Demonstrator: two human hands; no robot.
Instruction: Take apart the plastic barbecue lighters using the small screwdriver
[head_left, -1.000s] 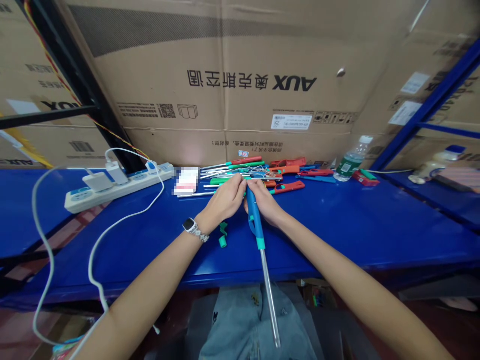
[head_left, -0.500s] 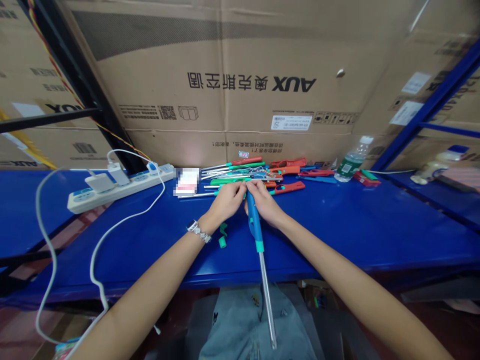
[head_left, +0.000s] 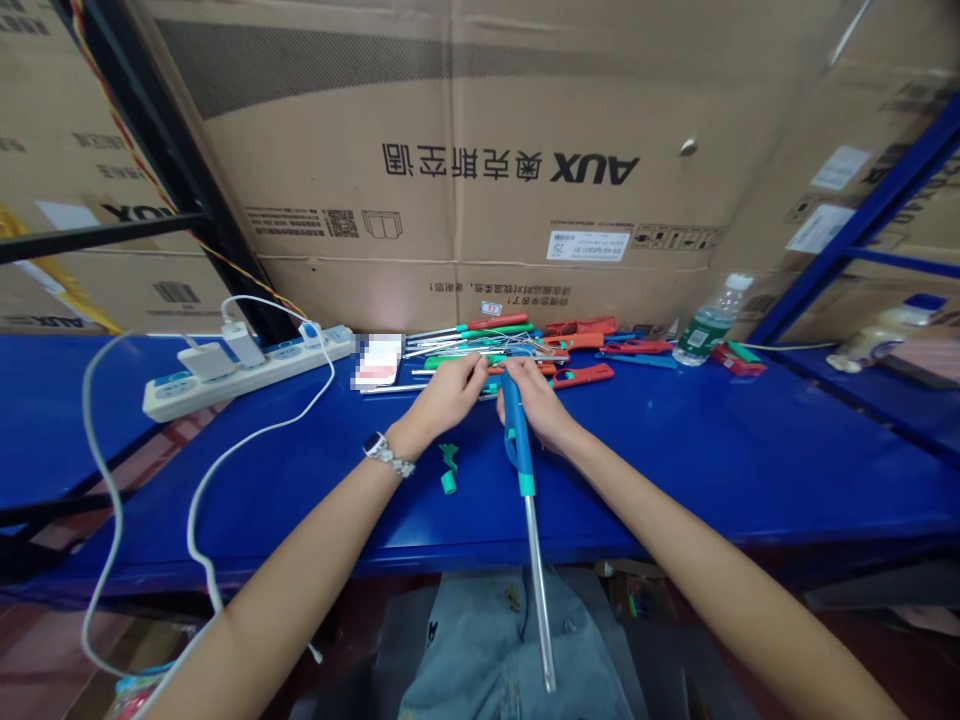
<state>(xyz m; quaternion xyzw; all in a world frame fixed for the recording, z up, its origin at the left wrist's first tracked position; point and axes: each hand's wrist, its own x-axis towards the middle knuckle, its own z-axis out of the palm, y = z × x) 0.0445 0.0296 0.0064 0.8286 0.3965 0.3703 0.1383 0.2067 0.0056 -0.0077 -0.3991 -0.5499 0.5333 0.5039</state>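
Observation:
My right hand (head_left: 541, 402) is closed around the handle of a blue utility lighter (head_left: 517, 432), whose long metal tube points down toward my lap. To its left, my left hand (head_left: 451, 392) has its thumb and fingers pinched together; what is in the pinch, if anything, is too small to make out. A small gap separates it from the lighter. Small green plastic parts (head_left: 448, 470) lie on the blue table (head_left: 645, 480) below my left hand. Just behind both hands is a pile of utility lighters, among them a red one (head_left: 585, 375).
A white power strip (head_left: 277, 365) with plugged-in chargers and trailing cables stands at the left. A pixelated white card (head_left: 381, 358) lies near the pile. To the right are a water bottle (head_left: 709, 325) and a red box (head_left: 739, 360). A large cardboard box (head_left: 510, 80) rises behind.
My left hand has come away from the end of the blue utility lighter, leaving a gap between the hands. My right hand keeps hold of the lighter, which has shifted slightly right.

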